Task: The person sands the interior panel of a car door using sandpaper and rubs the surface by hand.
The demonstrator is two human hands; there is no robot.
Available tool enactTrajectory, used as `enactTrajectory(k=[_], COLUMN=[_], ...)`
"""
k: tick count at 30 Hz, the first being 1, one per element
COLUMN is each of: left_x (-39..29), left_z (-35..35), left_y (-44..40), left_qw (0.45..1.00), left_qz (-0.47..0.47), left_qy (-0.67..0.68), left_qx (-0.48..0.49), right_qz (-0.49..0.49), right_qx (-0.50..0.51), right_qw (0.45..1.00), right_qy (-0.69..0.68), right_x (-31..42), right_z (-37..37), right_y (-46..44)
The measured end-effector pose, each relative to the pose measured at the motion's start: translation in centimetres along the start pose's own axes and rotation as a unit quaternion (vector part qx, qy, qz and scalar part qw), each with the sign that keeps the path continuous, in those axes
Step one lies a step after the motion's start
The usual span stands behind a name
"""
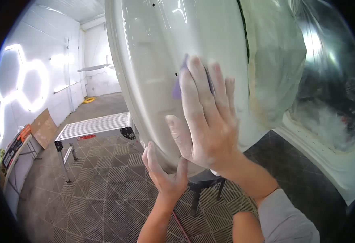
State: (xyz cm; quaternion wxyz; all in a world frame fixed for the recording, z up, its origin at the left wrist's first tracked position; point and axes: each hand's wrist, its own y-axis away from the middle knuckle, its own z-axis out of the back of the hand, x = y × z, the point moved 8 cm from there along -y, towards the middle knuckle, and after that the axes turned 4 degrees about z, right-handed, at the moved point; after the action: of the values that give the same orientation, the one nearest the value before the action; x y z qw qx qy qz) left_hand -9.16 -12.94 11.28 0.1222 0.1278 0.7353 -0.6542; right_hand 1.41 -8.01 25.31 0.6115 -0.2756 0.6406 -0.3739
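Note:
A white car panel [153,81] with a glossy surface and small dark holes stands upright before me. My right hand [210,117] lies flat on it, fingers long and close together, coated in pale dust. Under those fingers a purple sanding sheet [178,90] is pressed to the panel; only its edges show. Lower down, my left hand [167,176] grips the panel's bottom edge, with the thumb on one side and the fingers at the left rim. Part of that grip is hidden behind the panel.
Translucent masking film [272,60] hangs along the right of the panel. An aluminium work platform [96,125] stands at left on the tiled floor [104,194]. A dark stand [203,186] is below the panel. A side table [17,154] holds boxes by the wall.

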Motion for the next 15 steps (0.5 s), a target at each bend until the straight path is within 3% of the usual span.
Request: enactTrajectory(k=[3, 6, 8, 11, 13, 15], left_x=[-0.4, -0.3, 0.4, 1.0, 0.8, 0.4], left_z=[0.2, -0.2, -0.1, 0.0, -0.2, -0.2], left_y=[-0.2, -0.6, -0.4, -0.5, -0.5, 0.0], left_qw=[0.999, 1.000, 0.999, 0.999, 0.998, 0.998], left_qz=[-0.002, 0.021, 0.050, 0.051, 0.051, 0.052], left_qy=[-0.034, 0.011, 0.001, -0.010, -0.018, -0.018], left_qx=[0.010, 0.020, 0.012, 0.016, 0.021, 0.034], right_qz=[-0.074, -0.140, -0.114, -0.090, -0.101, -0.173], right_qx=[-0.048, -0.048, -0.050, -0.059, -0.056, -0.016], right_qw=[0.996, 0.989, 0.992, 0.994, 0.993, 0.985], right_qy=[0.002, -0.030, -0.027, -0.028, -0.033, 0.004], right_x=[0.9, -0.1, -1.8, -2.6, -1.6, 0.7], right_z=[-1.3, -1.1, -0.5, -0.4, -0.9, -1.0], right_y=[7.0, 7.7, 1.7, -0.4, 2.8, 8.4])
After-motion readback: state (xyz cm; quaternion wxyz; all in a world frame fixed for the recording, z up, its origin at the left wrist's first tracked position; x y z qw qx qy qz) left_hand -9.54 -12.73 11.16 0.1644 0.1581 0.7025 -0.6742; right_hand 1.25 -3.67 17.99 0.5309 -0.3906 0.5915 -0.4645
